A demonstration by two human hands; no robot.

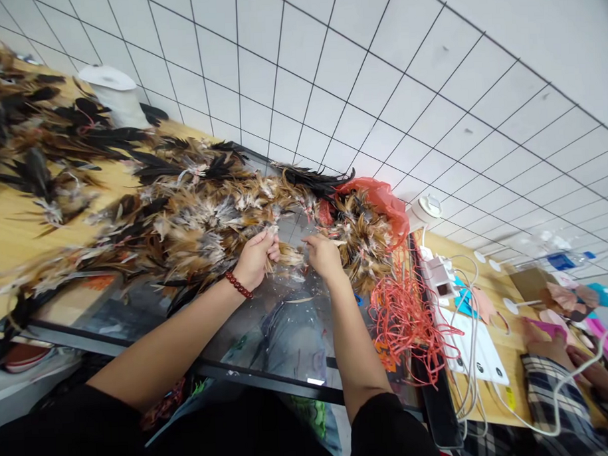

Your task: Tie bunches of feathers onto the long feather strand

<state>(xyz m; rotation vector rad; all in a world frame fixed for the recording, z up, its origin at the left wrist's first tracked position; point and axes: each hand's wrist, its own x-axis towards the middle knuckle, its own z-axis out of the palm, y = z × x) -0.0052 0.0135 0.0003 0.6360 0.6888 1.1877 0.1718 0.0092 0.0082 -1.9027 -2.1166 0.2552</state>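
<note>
My left hand (258, 257), with a red bead bracelet at the wrist, is closed in a pinch on a small tuft of pale feathers (289, 256). A short gap away, my right hand (325, 256) is curled, its thumb and forefinger together; what they hold is too small to make out. Under both hands lies a dark glass panel (287, 322) sprinkled with white bits. Brown and black feathers (184, 219) are heaped left of and behind my left hand. To the right, more brown feathers (361, 236) spill from a red plastic bag (383, 198).
A tangle of red string (401, 311) lies right of my right arm. Beyond it are a white power strip (477, 345), cables and a black phone (442, 409). A white roll (112, 95) stands back left. A co-worker's plaid sleeve (553, 385) shows at far right.
</note>
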